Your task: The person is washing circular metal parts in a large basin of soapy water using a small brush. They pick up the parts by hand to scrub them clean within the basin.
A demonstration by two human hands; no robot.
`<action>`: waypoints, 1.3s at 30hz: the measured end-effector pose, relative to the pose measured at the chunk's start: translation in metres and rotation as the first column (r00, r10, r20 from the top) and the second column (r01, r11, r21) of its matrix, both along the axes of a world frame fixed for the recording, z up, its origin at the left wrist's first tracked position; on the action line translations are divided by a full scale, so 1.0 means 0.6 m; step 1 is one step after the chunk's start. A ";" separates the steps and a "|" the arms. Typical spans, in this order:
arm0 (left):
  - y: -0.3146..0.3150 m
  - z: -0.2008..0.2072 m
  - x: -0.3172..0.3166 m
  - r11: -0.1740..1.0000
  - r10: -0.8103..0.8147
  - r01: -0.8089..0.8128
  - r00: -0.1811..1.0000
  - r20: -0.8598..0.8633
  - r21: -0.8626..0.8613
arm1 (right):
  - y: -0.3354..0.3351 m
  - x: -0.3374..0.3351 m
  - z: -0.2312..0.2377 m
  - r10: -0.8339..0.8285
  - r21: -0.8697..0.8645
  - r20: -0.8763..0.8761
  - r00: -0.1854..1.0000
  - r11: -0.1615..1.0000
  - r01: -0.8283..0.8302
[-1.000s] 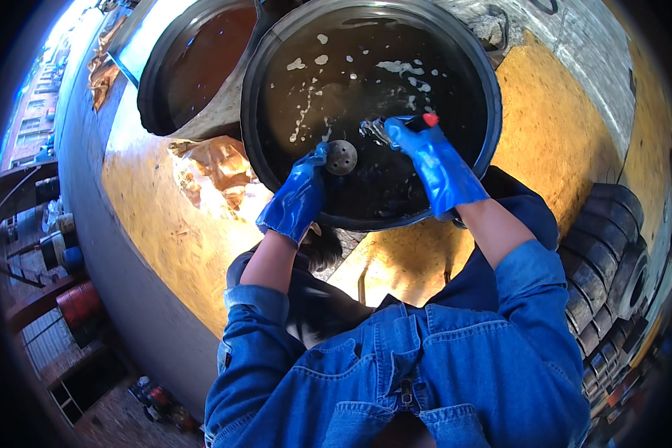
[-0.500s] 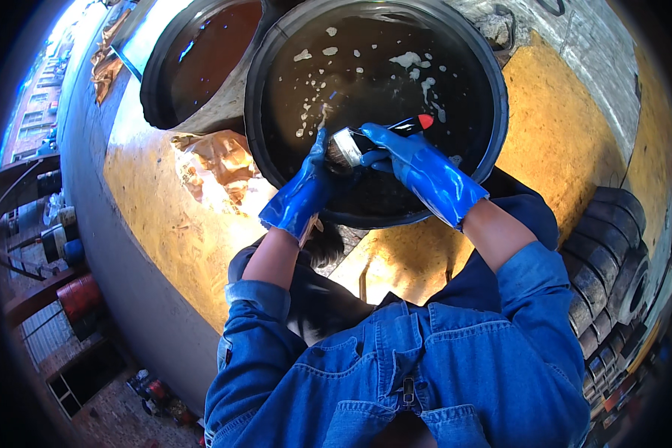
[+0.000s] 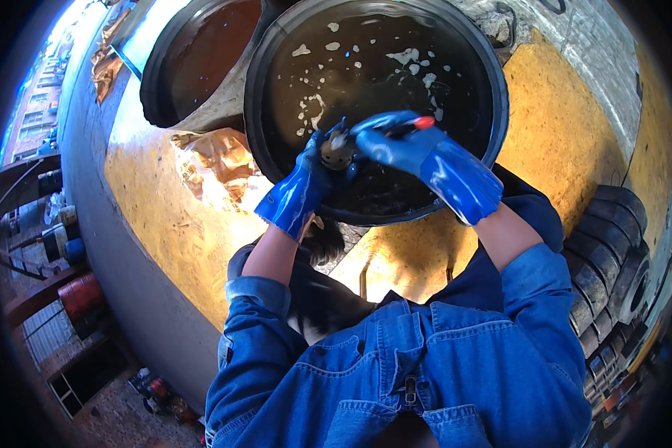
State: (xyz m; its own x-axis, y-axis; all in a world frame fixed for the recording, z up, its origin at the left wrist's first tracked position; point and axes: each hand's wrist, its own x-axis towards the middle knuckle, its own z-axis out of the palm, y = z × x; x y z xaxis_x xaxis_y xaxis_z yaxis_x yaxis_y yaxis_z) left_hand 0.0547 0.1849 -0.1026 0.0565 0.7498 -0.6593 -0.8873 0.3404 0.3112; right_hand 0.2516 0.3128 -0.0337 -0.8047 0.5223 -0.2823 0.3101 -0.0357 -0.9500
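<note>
My left hand (image 3: 303,187), in a blue rubber glove, grips a small round dull part (image 3: 337,155) with small holes in its face. Its exact kind is unclear. My right hand (image 3: 418,153), gloved the same way, is closed around a paintbrush (image 3: 424,122) with a dark handle and red end. The bristles are at the part, smeared by motion and partly hidden by the fingers. Both hands are over the near side of a wide black tub (image 3: 499,104), which holds murky brown liquid (image 3: 373,82) with patches of pale foam.
A second tub (image 3: 151,89) with reddish-brown liquid stands at the far left. Crumpled brownish wrapping (image 3: 220,160) lies beside it on the yellowish boards (image 3: 179,239). Dark ring-shaped parts (image 3: 605,246) are stacked at my right. Machinery and drums (image 3: 82,299) lie along the left edge.
My right hand has shifted slightly right, and the brush has swung so its ferrule shows less. The part in my left hand has come into view. The foam has drifted a little.
</note>
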 end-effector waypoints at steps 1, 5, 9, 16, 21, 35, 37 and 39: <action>-0.004 0.002 0.003 0.999 0.029 -0.029 0.999 -0.027 -0.014 | -0.024 0.003 0.021 0.005 -0.065 -0.155 0.988 0.998 -0.015; 0.001 -0.002 0.003 0.998 -0.062 0.057 0.986 -0.158 -0.036 | -0.009 0.015 -0.004 0.093 0.297 -0.128 0.987 0.953 -0.051; -0.009 0.003 -0.011 0.971 -0.162 0.181 0.979 -0.123 0.159 | 0.005 0.015 -0.008 -0.040 0.280 -0.094 0.995 0.958 0.065; -0.002 0.041 0.021 0.991 -0.098 0.113 0.976 -0.192 0.068 | -0.027 0.018 -0.022 -0.042 0.309 -0.016 0.999 0.950 0.045; -0.007 0.013 -0.007 0.987 -0.134 0.150 0.969 -0.208 0.062 | -0.008 0.015 -0.021 -0.306 0.417 0.441 0.844 0.902 0.110; 0.022 0.050 0.039 0.973 -0.062 0.013 0.976 -0.208 -0.232 | -0.034 -0.002 -0.013 -0.181 0.225 -0.175 0.968 0.950 0.219; 0.016 0.037 0.032 0.974 -0.069 0.012 0.967 -0.244 -0.226 | -0.025 0.001 -0.015 -0.092 0.152 -0.163 0.982 0.981 0.117; 0.001 -0.006 0.001 0.992 -0.095 0.073 0.969 -0.229 -0.105 | -0.045 -0.007 -0.010 0.033 0.177 -0.244 0.969 0.984 0.011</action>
State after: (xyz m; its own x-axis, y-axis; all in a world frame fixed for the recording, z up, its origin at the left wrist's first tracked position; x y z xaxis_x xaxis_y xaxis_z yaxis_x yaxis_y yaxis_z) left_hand 0.0555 0.1855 -0.1064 -0.0472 0.6822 -0.7296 -0.7610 0.4486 0.4687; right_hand 0.2474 0.2859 -0.0396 -0.8435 0.5368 0.0192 0.0668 0.1403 -0.9878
